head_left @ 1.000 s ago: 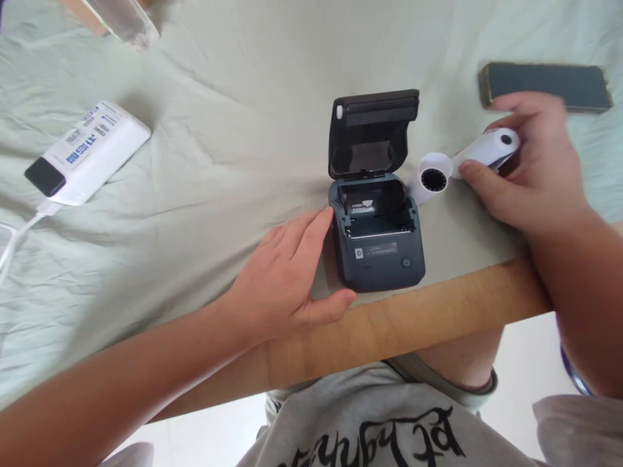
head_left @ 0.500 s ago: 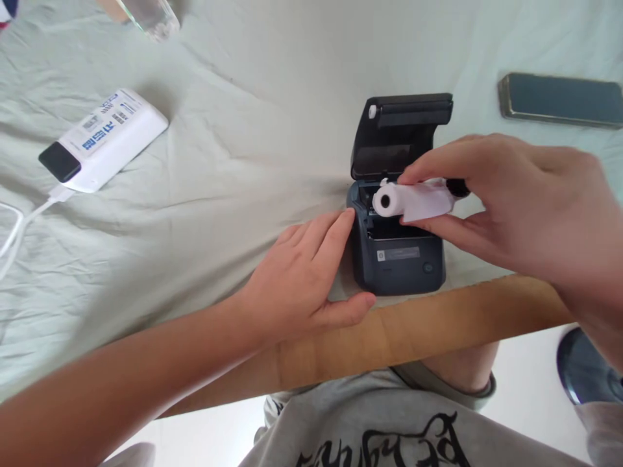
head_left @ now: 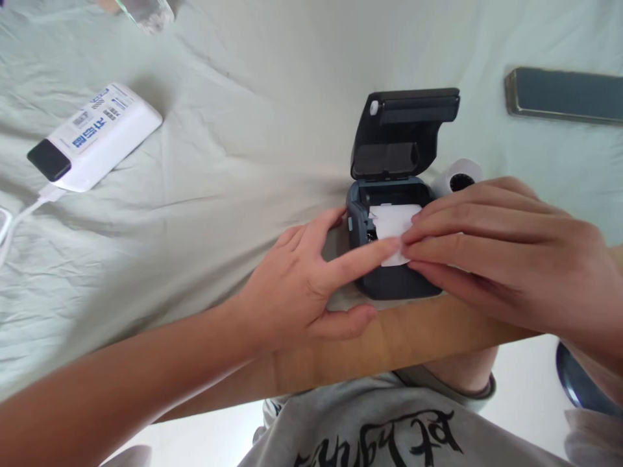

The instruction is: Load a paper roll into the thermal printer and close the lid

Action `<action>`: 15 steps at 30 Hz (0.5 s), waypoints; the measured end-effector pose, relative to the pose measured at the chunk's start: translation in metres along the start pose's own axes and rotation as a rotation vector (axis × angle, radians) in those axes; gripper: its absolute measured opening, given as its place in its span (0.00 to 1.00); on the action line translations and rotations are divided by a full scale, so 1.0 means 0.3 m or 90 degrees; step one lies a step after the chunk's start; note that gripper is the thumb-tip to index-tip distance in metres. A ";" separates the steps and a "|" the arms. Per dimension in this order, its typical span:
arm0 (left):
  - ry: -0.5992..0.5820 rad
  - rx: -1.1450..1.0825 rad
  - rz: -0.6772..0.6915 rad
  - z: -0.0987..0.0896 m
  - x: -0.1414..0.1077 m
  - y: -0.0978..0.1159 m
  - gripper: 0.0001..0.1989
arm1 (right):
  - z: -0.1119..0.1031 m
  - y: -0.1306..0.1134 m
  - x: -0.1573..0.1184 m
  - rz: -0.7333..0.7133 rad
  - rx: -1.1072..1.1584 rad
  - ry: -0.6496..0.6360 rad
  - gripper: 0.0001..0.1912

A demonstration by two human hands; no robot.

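Observation:
A small dark blue printer (head_left: 399,284) stands near the table's front edge, its black lid (head_left: 389,162) raised. White paper (head_left: 389,224) from a roll lies in the printer's bay, and a flap of it comes over the front. My right hand (head_left: 506,253) pinches this paper at its right side, fingers close together. The fingers of my left hand (head_left: 302,279) are spread: the index finger reaches across to touch the paper, another fingertip is at the printer's left side, and the thumb sticks out below. Beside the printer at right rests a white roll (head_left: 442,181) with a dark core, partly behind my right hand.
On the left lies a white power bank (head_left: 109,139) with a white cable (head_left: 24,217). A dark phone (head_left: 567,94) is at the upper right, and a clear object (head_left: 153,16) at the top left. The table's wooden edge (head_left: 331,353) runs along the front.
My right hand has lowered the white roll into the printer and moved down to the paper's front. My left index finger has swung from the printer's side onto the paper.

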State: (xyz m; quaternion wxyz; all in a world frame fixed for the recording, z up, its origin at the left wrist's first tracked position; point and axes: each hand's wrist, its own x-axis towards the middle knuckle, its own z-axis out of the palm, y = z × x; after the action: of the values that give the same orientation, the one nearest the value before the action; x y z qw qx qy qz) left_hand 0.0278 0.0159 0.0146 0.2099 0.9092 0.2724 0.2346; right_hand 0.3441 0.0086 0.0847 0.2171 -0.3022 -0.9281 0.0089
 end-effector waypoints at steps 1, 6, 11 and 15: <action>-0.013 0.006 0.007 -0.004 0.000 -0.001 0.37 | -0.002 0.002 -0.012 -0.015 0.003 0.003 0.08; -0.023 0.058 0.037 0.006 -0.006 -0.008 0.35 | -0.028 0.059 -0.015 0.110 -0.116 0.042 0.12; 0.023 0.094 0.063 0.035 -0.008 -0.007 0.34 | -0.028 0.130 0.070 0.189 -0.044 -0.024 0.31; -0.014 0.085 0.028 0.029 0.000 0.013 0.30 | -0.031 0.086 0.032 0.258 -0.004 0.033 0.30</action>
State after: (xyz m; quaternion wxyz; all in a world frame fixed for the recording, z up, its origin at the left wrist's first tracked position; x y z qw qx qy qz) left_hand 0.0341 0.0107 0.0097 0.1467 0.9293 0.2654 0.2107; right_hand 0.3552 0.0340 0.0931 0.2336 -0.4835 -0.8426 0.0419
